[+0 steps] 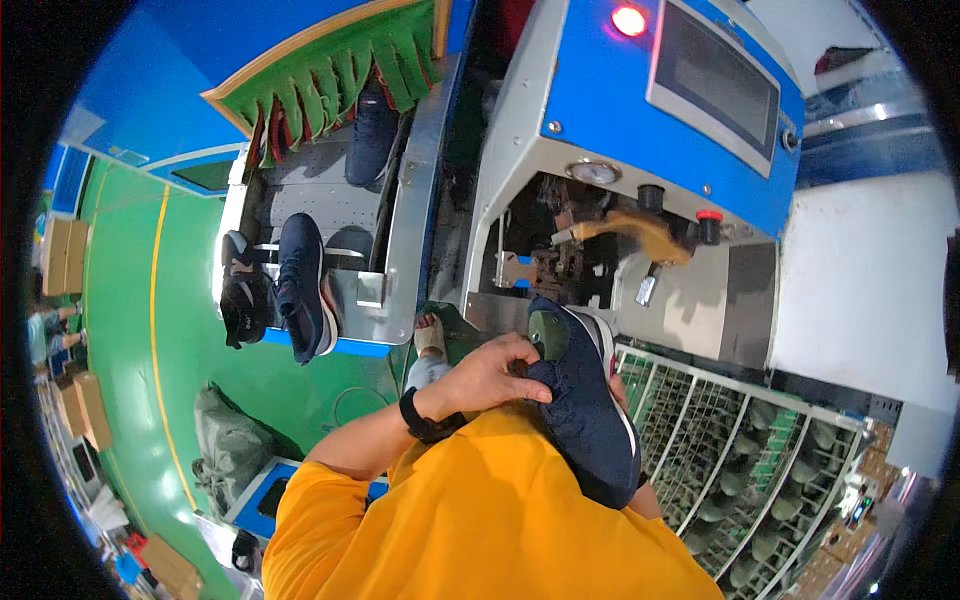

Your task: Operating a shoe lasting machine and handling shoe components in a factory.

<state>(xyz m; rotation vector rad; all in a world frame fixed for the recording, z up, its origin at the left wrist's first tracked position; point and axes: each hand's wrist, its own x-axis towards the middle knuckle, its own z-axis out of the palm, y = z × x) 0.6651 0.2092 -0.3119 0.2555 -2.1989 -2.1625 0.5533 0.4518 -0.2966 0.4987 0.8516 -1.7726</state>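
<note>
A navy sneaker [590, 420] with a white sole is held in front of my chest, its toe pointing down toward me. Inside its collar sits a green shoe last [548, 333]. My left hand [490, 375] pinches the upper near the collar, thumb and fingers pressed on the dark fabric. On the sole side, my right hand [618, 392] grips the shoe; most of it is hidden behind the sneaker. Just beyond the shoe is the opening of a blue and white machine [640, 110], with metal parts and a tan piece inside.
To the left, a conveyor [410, 230] with a green fringed curtain [330, 100] carries a dark shoe [372, 135]. Two more navy shoes [303, 285] stand at its near end. A wire rack [740, 450] with several shoe lasts is at my right. A grey sack [235, 440] lies on the green floor.
</note>
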